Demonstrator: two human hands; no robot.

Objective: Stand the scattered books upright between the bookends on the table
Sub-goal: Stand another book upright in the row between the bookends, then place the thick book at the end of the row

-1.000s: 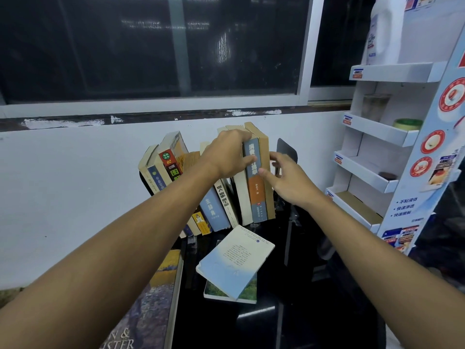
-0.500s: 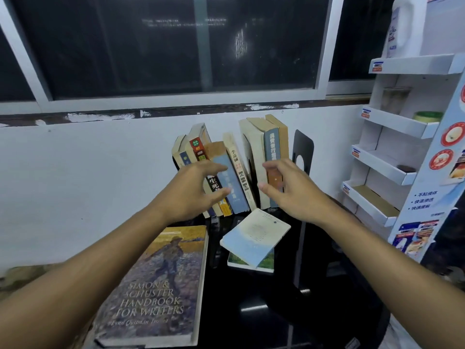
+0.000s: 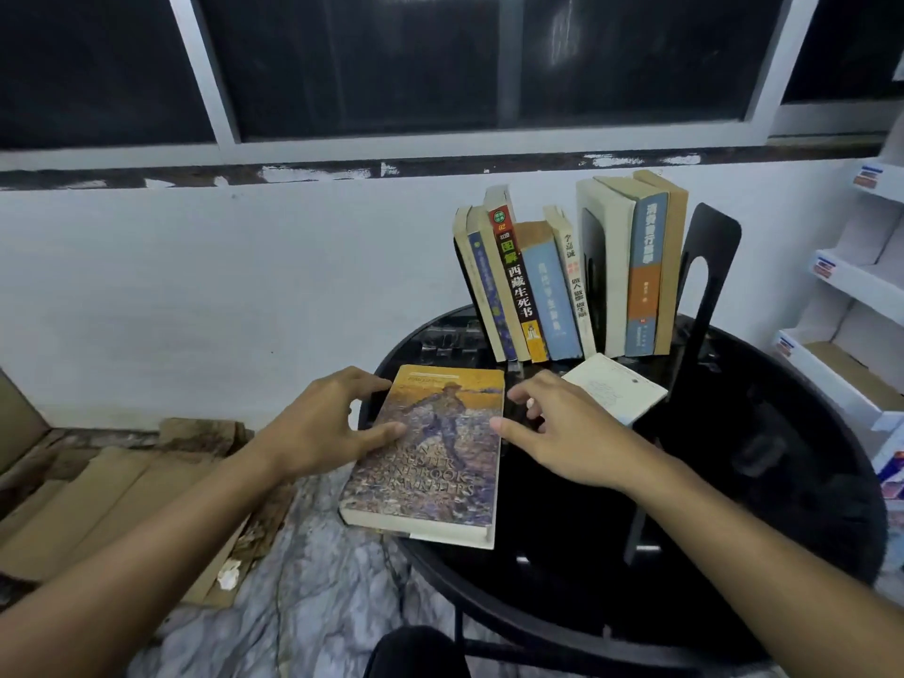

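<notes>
- Both hands have left the standing books [image 3: 533,286] at the back and dropped to the large handbook [image 3: 430,447], which lies flat on the near left edge of the surface [image 3: 734,482].
- The left grip [image 3: 323,428] is released but touching. Its thumb is on the cover and its fingers spread along the book's left edge, not yet clamped.
- The right grip [image 3: 562,433] is released and empty, fingers splayed just beside the book's right edge.
- The row now stands without hands, leaning, with the black bookend [image 3: 709,266] at its right.
- A small white book [image 3: 611,389] also lies flat.
- The handbook's pick-up seems to be starting, and at least two books remain.
</notes>
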